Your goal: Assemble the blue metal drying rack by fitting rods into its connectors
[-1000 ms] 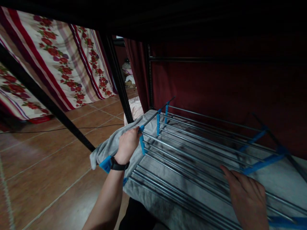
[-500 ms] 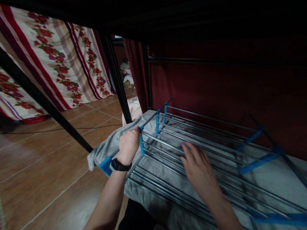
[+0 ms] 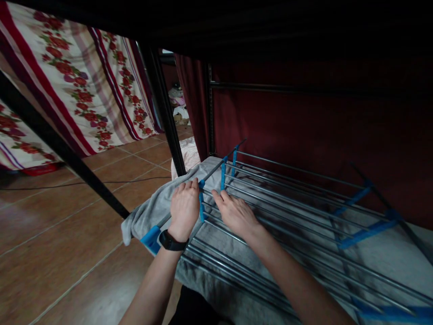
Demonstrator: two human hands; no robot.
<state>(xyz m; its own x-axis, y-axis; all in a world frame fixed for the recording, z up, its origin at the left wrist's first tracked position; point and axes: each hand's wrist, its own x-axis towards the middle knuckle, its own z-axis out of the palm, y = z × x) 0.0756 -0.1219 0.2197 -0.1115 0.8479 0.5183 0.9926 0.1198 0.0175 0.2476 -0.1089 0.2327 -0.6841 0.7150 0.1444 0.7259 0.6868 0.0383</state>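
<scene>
A metal-tube rack [image 3: 297, 214] with blue plastic brackets, like a shoe rack, lies on grey cloth [image 3: 226, 237]. My left hand [image 3: 185, 208], a black band on its wrist, is wrapped round the rack's grey end bar beside a blue bracket [image 3: 202, 210]. Close by on the right, my right hand [image 3: 237, 216] lies over a tube near that same bracket. Its fingers are bent down onto the tube, with their undersides hidden. Another blue piece [image 3: 151, 239] sits at the near end of the bar.
Black frame posts [image 3: 165, 104] stand to the left, and a dark beam [image 3: 270, 27] runs overhead. Behind the rack hangs a dark red curtain [image 3: 287, 126]. A flowered cloth [image 3: 81, 90] hangs beyond the tiled floor [image 3: 67, 239], where a thin cable [image 3: 101, 182] runs.
My right hand has moved left along the rack, from above the middle tubes to a tube beside the blue bracket. My left hand keeps its hold on the end bar.
</scene>
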